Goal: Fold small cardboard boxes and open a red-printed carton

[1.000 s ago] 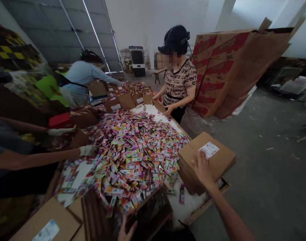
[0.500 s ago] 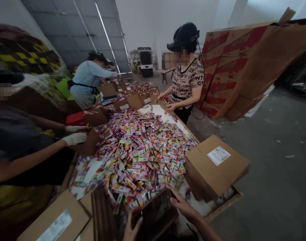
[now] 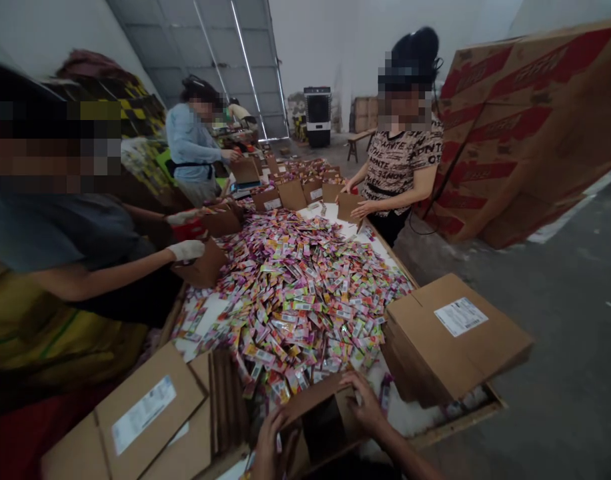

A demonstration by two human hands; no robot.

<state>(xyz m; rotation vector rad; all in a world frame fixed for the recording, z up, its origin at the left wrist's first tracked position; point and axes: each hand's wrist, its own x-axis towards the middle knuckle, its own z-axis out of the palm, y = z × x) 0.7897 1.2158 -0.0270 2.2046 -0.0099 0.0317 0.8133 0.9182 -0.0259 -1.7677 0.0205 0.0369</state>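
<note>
A small open cardboard box (image 3: pixel 319 419) sits at the near edge of the table (image 3: pixel 210 313). My left hand (image 3: pixel 266 445) grips its left flap with fingers curled. My right hand (image 3: pixel 366 404) is wrapped over its right flap. A big heap of colourful small packets (image 3: pixel 305 293) covers the table just beyond the box.
A closed carton with a white label (image 3: pixel 455 337) rests at the table's right edge. Flat labelled cartons (image 3: pixel 145 413) lie at the near left. A gloved person (image 3: pixel 65 253) works at the left, and two more people (image 3: pixel 403 167) stand at the far end. Tall red-printed cartons (image 3: pixel 525 133) lean at right.
My right hand left the labelled carton, came down and took hold of the small box's right flap. The view swung left and the left hand closed on the box.
</note>
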